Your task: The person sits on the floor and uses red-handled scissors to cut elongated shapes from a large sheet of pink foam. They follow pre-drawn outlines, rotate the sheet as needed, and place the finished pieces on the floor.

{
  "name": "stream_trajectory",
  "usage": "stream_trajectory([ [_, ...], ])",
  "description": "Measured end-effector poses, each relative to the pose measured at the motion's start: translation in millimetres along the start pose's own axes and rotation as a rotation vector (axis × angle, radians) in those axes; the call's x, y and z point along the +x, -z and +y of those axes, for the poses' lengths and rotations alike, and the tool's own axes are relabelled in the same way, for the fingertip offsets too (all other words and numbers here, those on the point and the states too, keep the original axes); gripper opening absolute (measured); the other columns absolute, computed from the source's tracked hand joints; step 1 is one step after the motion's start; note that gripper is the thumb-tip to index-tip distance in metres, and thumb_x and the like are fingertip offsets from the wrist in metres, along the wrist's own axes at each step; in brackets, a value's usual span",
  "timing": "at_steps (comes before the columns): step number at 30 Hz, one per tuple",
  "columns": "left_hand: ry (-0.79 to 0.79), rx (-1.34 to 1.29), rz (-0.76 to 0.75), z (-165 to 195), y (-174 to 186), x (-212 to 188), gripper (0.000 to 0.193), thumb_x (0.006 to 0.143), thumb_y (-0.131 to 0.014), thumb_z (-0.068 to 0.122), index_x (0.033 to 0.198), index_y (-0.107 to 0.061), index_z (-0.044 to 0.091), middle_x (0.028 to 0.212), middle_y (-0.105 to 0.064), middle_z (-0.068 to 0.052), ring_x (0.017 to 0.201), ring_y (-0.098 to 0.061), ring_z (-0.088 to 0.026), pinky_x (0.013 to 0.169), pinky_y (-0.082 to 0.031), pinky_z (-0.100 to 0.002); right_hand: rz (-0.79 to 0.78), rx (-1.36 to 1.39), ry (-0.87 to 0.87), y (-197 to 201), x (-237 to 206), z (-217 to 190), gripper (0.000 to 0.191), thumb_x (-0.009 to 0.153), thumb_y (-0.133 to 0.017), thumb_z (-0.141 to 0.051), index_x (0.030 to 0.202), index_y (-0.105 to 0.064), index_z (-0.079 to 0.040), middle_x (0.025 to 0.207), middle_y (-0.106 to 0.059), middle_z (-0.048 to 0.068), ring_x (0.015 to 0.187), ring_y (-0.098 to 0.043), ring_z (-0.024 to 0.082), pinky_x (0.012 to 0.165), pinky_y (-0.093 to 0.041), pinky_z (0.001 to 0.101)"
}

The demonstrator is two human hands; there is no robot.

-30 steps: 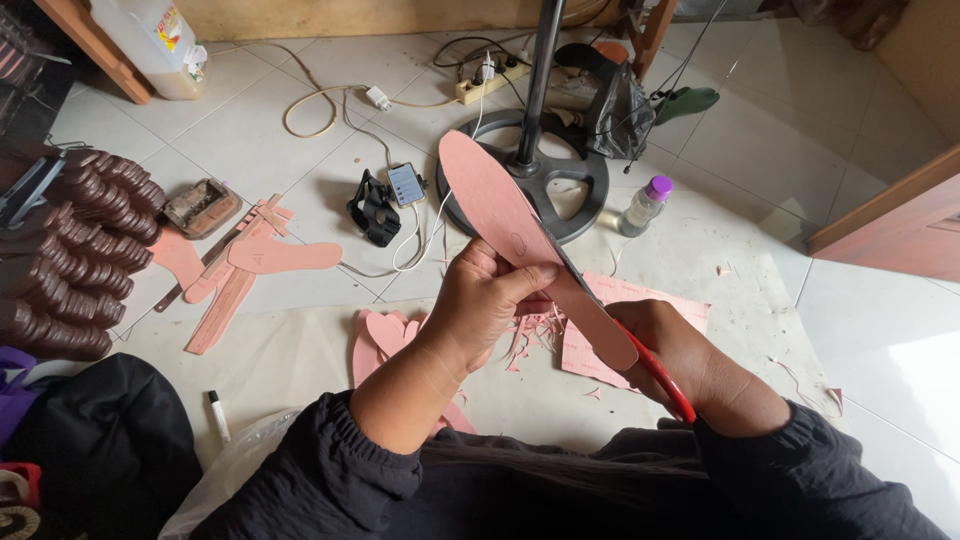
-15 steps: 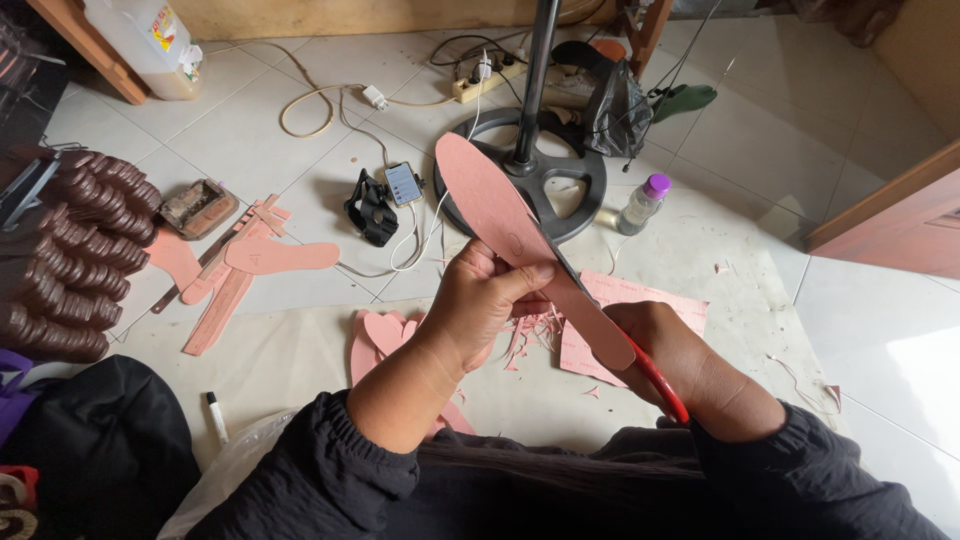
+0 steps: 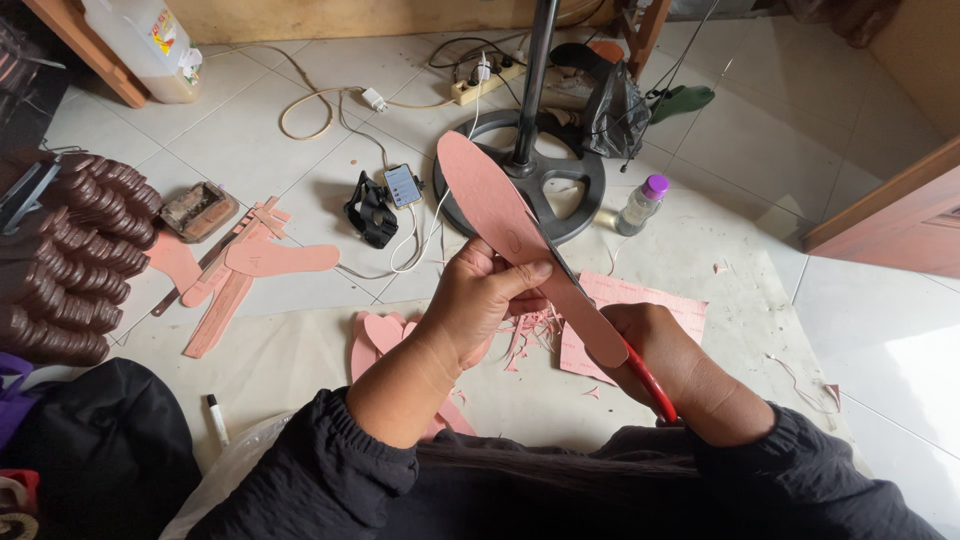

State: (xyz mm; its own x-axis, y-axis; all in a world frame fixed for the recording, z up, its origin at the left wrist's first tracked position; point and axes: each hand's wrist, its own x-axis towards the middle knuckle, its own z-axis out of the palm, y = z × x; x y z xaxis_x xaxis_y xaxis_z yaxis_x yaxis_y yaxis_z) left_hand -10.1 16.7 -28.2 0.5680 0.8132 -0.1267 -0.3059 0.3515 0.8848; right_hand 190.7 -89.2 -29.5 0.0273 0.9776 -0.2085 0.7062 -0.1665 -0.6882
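While the left hand (image 3: pixel 480 300) kept pinching the pink insole (image 3: pixel 520 240), right hand (image 3: pixel 665 360) stayed clamped on red-handled scissors (image 3: pixel 650 385); barely any change, trimming mid-cut.

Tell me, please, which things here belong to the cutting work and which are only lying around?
In use:
- left hand holding the pink insole piece
- right hand on the red-handled scissors
- pink offcuts under the hands

Lying about:
- phone
- small bottle
- fan base
- white marker

one bottle (image 3: pixel 640 204), one phone (image 3: pixel 403 185) (screen lit), one marker (image 3: pixel 217 419)
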Motion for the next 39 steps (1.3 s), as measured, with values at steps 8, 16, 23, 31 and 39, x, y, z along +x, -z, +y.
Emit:
stream_trajectory([
  [8,-0.030,0.089,-0.010,20,12,7,0.021,0.092,-0.071,0.017,0.108,-0.071,0.004,0.099,-0.076,-0.007,0.084,-0.073,-0.016,0.075,-0.062,-0.032,-0.113,0.134,0.056,15,-1,4,0.017,0.080,-0.069,-0.011,0.073,-0.060,0.001,0.061,-0.059,0.006,0.053,-0.052,0.010,0.047,-0.049,0.0305],
  [16,0.090,0.124,-0.145,29,15,-1,0.024,0.087,-0.074,0.017,0.109,-0.071,0.007,0.099,-0.077,-0.009,0.082,-0.075,-0.016,0.073,-0.062,-0.032,-0.186,0.130,-0.053,25,-4,-3,0.019,0.078,-0.069,-0.016,0.073,-0.063,0.001,0.062,-0.060,0.004,0.056,-0.052,0.012,0.051,-0.048,0.0324],
  [23,0.196,0.145,-0.201,19,9,-2,0.025,0.089,-0.074,0.018,0.109,-0.073,0.003,0.097,-0.078,-0.010,0.081,-0.077,-0.016,0.072,-0.063,-0.029,-0.266,0.211,-0.019,31,-9,-21,0.024,0.079,-0.066,-0.024,0.079,-0.063,0.000,0.065,-0.059,0.003,0.060,-0.051,0.012,0.053,-0.045,0.0300],
  [31,0.163,0.142,-0.166,9,7,-3,0.025,0.090,-0.075,0.016,0.110,-0.074,0.002,0.096,-0.078,-0.010,0.080,-0.076,-0.015,0.070,-0.062,-0.028,-0.220,0.274,-0.136,24,-5,-8,0.023,0.078,-0.066,-0.023,0.078,-0.064,-0.001,0.062,-0.060,0.003,0.055,-0.051,0.013,0.050,-0.044,0.0317],
  [39,0.165,0.166,-0.138,6,9,0,0.025,0.088,-0.076,0.021,0.108,-0.074,0.006,0.096,-0.078,-0.008,0.078,-0.075,-0.013,0.071,-0.062,-0.028,-0.203,0.224,0.054,14,5,15,0.018,0.071,-0.068,-0.013,0.067,-0.058,0.001,0.057,-0.057,0.006,0.052,-0.048,0.012,0.047,-0.042,0.0323],
])
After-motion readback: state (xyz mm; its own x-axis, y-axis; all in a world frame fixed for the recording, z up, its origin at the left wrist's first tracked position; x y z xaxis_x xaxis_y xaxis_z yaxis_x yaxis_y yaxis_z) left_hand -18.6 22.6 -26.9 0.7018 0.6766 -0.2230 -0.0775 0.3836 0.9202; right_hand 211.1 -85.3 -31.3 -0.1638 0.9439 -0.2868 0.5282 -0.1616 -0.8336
